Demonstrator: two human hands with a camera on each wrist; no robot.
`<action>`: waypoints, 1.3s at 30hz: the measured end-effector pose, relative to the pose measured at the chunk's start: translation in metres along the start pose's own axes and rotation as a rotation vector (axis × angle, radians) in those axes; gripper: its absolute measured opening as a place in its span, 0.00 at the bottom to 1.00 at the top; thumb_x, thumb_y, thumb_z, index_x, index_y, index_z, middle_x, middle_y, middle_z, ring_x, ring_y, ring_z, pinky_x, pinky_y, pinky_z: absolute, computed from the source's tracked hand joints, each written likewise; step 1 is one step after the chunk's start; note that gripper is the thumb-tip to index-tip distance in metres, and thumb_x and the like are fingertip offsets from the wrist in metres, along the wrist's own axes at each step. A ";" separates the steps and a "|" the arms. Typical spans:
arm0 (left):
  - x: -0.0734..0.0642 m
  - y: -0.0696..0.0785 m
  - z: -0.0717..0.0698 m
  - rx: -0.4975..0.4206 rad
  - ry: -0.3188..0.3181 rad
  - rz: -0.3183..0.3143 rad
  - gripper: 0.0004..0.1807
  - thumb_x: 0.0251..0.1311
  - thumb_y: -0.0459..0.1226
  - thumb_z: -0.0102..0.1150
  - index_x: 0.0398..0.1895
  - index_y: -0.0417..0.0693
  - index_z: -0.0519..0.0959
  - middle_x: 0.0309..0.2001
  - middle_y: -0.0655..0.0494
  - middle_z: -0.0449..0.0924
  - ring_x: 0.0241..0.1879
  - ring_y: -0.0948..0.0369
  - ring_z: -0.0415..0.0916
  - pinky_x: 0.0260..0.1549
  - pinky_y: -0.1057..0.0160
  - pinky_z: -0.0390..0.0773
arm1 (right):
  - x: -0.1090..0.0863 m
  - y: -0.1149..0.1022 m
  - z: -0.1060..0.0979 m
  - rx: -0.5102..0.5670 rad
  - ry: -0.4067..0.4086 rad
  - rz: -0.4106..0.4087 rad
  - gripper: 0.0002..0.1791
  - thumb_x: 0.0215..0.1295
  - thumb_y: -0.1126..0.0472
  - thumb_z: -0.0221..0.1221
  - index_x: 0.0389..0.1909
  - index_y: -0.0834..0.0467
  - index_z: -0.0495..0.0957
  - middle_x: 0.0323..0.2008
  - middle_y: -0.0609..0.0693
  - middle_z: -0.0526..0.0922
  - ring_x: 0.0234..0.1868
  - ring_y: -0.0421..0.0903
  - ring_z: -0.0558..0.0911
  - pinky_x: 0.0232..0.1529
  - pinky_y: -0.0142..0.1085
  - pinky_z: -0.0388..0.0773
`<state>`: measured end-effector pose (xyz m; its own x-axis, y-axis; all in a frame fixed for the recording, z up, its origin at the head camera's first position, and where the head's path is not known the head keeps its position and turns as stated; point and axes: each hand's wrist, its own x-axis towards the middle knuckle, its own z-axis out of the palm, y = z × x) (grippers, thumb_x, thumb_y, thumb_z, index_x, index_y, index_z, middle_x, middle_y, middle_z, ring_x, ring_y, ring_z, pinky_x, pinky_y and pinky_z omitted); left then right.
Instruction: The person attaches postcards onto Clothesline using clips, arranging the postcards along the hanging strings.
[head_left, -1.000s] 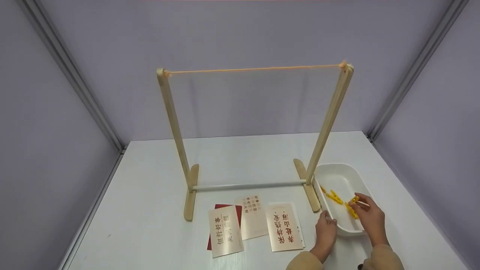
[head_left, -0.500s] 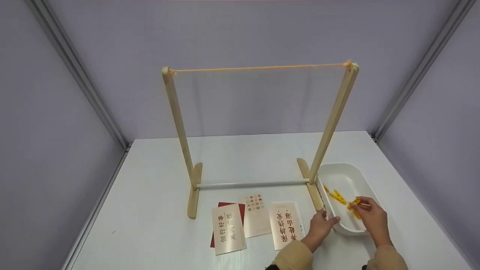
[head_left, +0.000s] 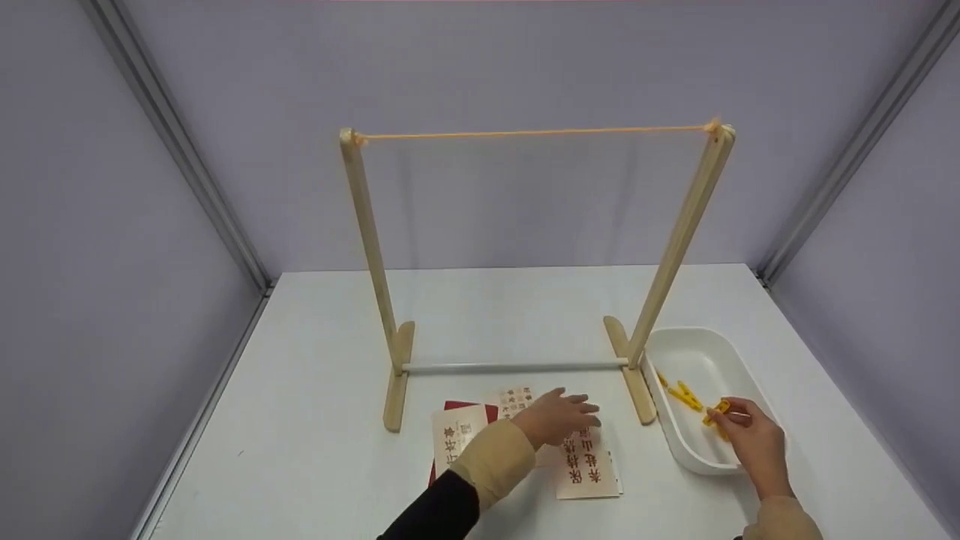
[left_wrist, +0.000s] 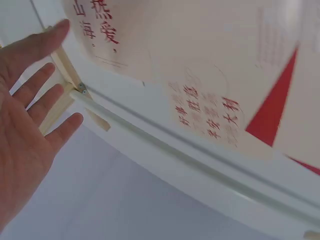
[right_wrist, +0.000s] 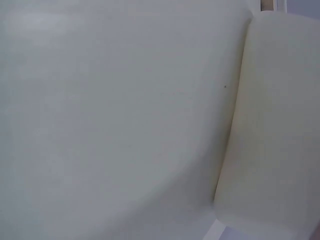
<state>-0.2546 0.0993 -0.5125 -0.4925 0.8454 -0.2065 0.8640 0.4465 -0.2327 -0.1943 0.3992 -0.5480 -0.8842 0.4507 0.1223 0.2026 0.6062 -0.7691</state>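
In the head view my left hand (head_left: pixel 559 420) reaches over the printed cards with its fingers spread, holding nothing; the left wrist view shows its open palm. Beneath it lies a cream card with red characters (head_left: pixel 589 469). A second card (head_left: pixel 515 399) lies in the middle, partly covered by the hand. Further left, another cream card (head_left: pixel 459 431) overlaps a red card (head_left: pixel 491 412), with my sleeve across its lower part. My right hand (head_left: pixel 757 442) pinches a yellow clothespin (head_left: pixel 720 409) over the white plastic tub (head_left: pixel 694 459). More yellow clothespins (head_left: pixel 685 396) lie inside the tub.
A wooden frame (head_left: pixel 679 244) stands behind the cards, an orange string (head_left: pixel 532 133) tied between its post tops. Its white crossbar (head_left: pixel 510 367) runs low between the feet. Grey panels (head_left: pixel 510 210) enclose the white table (head_left: pixel 322 360). The right wrist view shows mostly the tub's outer wall (right_wrist: pixel 275 130).
My left hand has let go of the tub's near left edge and moved left over the cards. The right hand keeps pinching the clothespin at the tub. The head view has shifted slightly.
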 end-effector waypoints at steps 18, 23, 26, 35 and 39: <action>0.005 0.038 0.014 0.530 -0.118 0.255 0.39 0.60 0.52 0.54 0.68 0.73 0.43 0.68 0.77 0.41 0.68 0.69 0.36 0.63 0.64 0.44 | 0.000 0.003 -0.001 -0.013 0.026 -0.045 0.21 0.56 0.55 0.64 0.46 0.65 0.74 0.43 0.61 0.79 0.42 0.53 0.79 0.29 0.19 0.71; 0.008 0.042 0.010 0.575 -0.161 0.260 0.39 0.57 0.52 0.56 0.67 0.74 0.46 0.68 0.79 0.42 0.67 0.70 0.37 0.63 0.64 0.44 | 0.000 0.002 -0.002 -0.030 0.012 -0.026 0.22 0.57 0.55 0.63 0.48 0.65 0.74 0.44 0.62 0.78 0.41 0.50 0.79 0.29 0.19 0.71; 0.008 0.042 0.008 0.593 -0.161 0.260 0.38 0.57 0.52 0.56 0.67 0.74 0.47 0.67 0.78 0.44 0.67 0.70 0.38 0.63 0.64 0.45 | 0.000 0.002 -0.003 -0.015 -0.003 -0.016 0.23 0.57 0.54 0.63 0.48 0.64 0.74 0.44 0.61 0.79 0.38 0.40 0.78 0.30 0.20 0.71; 0.006 0.046 0.003 0.566 -0.130 0.273 0.40 0.54 0.54 0.59 0.66 0.75 0.46 0.64 0.76 0.51 0.64 0.71 0.47 0.62 0.64 0.49 | -0.001 0.004 -0.003 -0.033 0.003 -0.068 0.22 0.57 0.54 0.63 0.47 0.64 0.74 0.43 0.62 0.79 0.40 0.46 0.80 0.29 0.19 0.71; 0.010 0.047 0.000 0.563 -0.112 0.281 0.43 0.49 0.57 0.62 0.65 0.75 0.49 0.62 0.72 0.53 0.64 0.70 0.48 0.63 0.62 0.48 | -0.002 0.003 -0.003 -0.036 0.001 -0.060 0.22 0.58 0.54 0.63 0.47 0.65 0.74 0.43 0.63 0.79 0.43 0.55 0.79 0.30 0.18 0.70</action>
<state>-0.2191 0.1285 -0.5260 -0.2896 0.8586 -0.4231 0.7894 -0.0357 -0.6128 -0.1910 0.4022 -0.5492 -0.8951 0.4130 0.1681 0.1639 0.6553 -0.7374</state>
